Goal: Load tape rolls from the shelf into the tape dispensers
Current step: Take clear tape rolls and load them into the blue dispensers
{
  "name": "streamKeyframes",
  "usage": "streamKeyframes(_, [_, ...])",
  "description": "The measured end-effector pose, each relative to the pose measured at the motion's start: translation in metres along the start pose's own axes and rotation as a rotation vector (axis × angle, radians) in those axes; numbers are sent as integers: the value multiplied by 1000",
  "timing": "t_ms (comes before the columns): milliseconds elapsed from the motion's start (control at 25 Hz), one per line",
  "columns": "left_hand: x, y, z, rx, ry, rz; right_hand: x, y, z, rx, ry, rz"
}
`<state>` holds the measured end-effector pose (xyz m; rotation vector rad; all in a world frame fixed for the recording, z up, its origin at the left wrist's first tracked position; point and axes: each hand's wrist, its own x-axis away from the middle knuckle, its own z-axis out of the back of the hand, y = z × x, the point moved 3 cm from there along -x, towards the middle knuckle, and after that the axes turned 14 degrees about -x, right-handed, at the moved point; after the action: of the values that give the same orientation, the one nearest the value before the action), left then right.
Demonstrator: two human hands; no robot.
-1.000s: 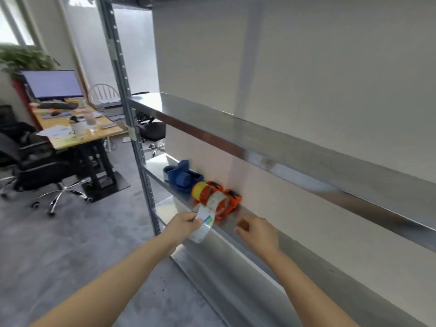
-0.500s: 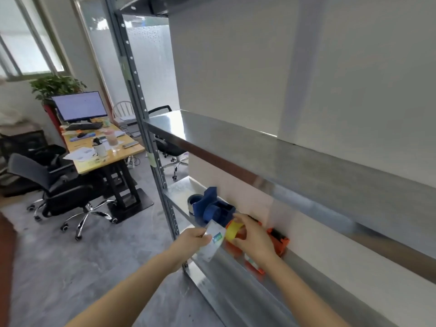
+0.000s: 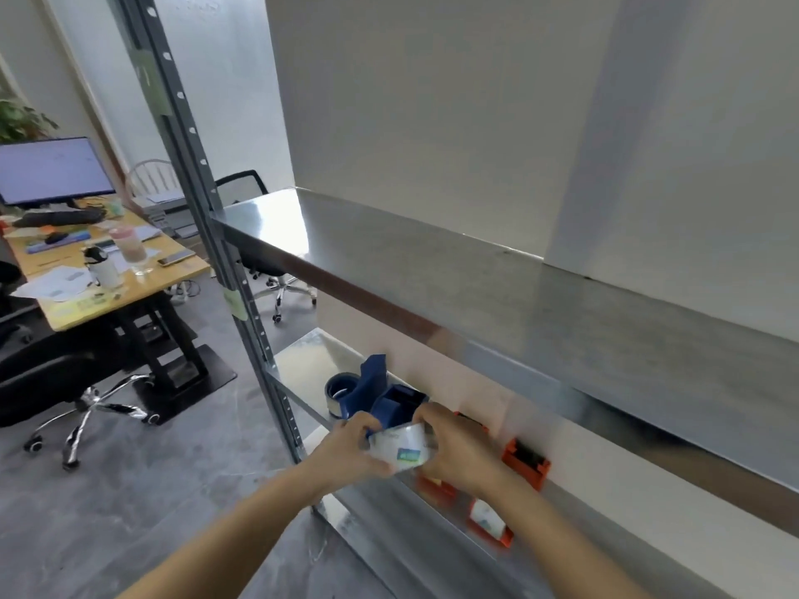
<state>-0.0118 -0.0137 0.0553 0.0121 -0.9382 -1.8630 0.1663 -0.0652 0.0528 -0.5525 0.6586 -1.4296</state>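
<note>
**Both hands on one roll, with clutter waiting on either side**

At the left of the lower shelf, the blue tape dispenser is sitting close to the front lip. The left hand is working just in front of it, so a careless nudge could be pushing it toward the edge.

That left hand is curling around the near side of the clear tape roll, and the right hand is closing over its far side, so both hands are gripping the same roll just off the shelf front. The roll is looking slick and thin-walled, and a squeeze from both sides may be deforming it, or it could be slipping out and dropping to the floor.

The right wrist is hanging over the orange tape dispenser, which is lying on the shelf largely hidden. The picture is blurring here, so I cannot tell whether it is already carrying a roll. Its cutter could be catching the forearm.
</note>
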Motion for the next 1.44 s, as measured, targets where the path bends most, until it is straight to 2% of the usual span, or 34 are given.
streamKeyframes(120, [-22,-10,14,-161,67,7,-8,-7,-8,54,85,-115])
streamKeyframes(200, [-35,-16,28,-184,141,-44,-11,-15,-17,60,143,-186])
streamKeyframes(280, [-47,-22,42,-115,95,-84,-13,-21,-26,58,223,-252])
streamKeyframes(360, [-57,-28,53,75,-46,-79,-13,-24,-38,30,265,-337])
streamKeyframes(440, [-67,-31,61,146,-165,-104,-11,-27,-53,-141,257,-464])
streamKeyframes(520, [-82,-32,64,37,-198,-210,-4,-32,-66,-450,269,-541])
streamKeyframes(640, [-92,-26,63,-135,-165,-361,3,-42,-80,-807,371,-548])
streamKeyframes(800, [-90,-3,60,-203,-216,-582,-2,-49,-82,-976,436,-527])
streamKeyframes(920, [-91,8,56,-284,-159,-727,-9,-42,-76,-961,438,-508])
streamKeyframes(1000, [-101,5,55,-92,-151,-644,-17,-33,-72,-982,592,-524])
streamKeyframes(1080, [-122,-9,59,46,-60,-446,-24,-22,-70,-1000,742,-622])
streamKeyframes(1160, [-146,-32,61,-94,45,-225,-32,-13,-71,-1035,822,-701])
streamKeyframes(1200, [-157,-45,57,-159,38,-127,-38,-9,-72,-1038,843,-727])
streamKeyframes(1360, [-184,-74,12,-101,-182,16,-65,2,-83,-978,906,-777])
streamKeyframes(1440, [-192,-75,-7,63,-264,40,-78,6,-92,-953,936,-816])
